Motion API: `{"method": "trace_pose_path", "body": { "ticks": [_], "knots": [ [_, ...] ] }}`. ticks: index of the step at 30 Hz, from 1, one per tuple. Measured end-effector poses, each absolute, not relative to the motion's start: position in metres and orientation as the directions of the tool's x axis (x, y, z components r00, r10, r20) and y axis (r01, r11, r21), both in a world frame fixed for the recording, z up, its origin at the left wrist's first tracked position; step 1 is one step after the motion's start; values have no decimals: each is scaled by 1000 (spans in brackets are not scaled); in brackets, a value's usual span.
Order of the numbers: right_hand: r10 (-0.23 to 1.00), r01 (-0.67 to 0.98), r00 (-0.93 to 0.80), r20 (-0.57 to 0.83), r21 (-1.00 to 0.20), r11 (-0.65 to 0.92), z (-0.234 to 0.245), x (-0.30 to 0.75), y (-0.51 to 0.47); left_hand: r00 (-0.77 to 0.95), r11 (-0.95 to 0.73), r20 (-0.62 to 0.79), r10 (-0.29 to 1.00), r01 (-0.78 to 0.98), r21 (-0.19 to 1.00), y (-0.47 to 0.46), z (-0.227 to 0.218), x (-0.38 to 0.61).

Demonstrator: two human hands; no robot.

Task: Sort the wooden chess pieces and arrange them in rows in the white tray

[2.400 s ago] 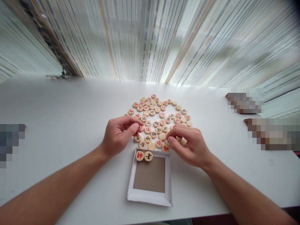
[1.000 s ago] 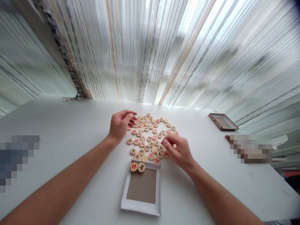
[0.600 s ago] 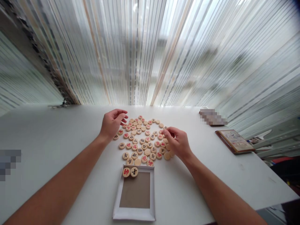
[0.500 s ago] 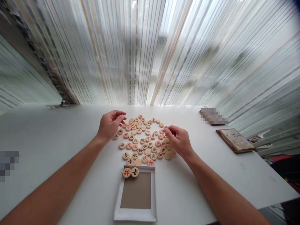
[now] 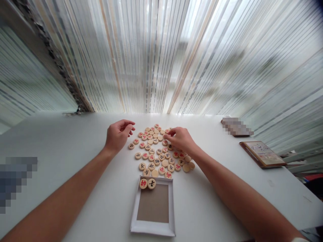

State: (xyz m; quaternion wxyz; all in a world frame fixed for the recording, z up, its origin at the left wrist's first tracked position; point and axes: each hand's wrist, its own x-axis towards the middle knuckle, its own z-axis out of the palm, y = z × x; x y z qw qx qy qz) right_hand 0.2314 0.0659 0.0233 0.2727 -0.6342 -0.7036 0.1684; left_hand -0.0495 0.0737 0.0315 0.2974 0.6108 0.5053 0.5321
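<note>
Several round wooden chess pieces with red or black characters lie spread on the white table. My left hand hovers at the pile's left edge, fingers curled and apart, holding nothing. My right hand reaches over the pile from the right. Its thumb and forefinger pinch a piece near the far middle. In front of the pile lies a shallow white paper tray with a brown bottom. Against its far rim sit a red-marked piece and a black-marked piece.
A flat brown-framed box lies at the right of the table, with a blurred object beyond it. Another blurred patch is at the left edge. Striped curtains hang behind the table.
My right hand has moved from the pile's right side up and left to its far middle. My left hand has stayed at the left edge. The view has shifted a little.
</note>
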Motion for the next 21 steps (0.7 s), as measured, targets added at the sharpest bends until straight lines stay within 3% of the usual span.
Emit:
{"method": "trace_pose_path", "body": {
  "ticks": [6,11,17,21],
  "knots": [
    [985,777,-51,163,-613,141,19,226,72,-60,-317,348,935,291,903,68,35,-52],
    [982,666,-34,188,-728,162,20,231,65,-32,-325,345,938,258,910,61,40,-45],
    [988,270,-122,91,-955,121,24,216,43,53,-266,260,964,159,951,41,40,-25],
    [969,-18,-246,-6,-1000,-10,25,194,31,96,-226,217,971,93,970,29,33,-18]
  ]
}}
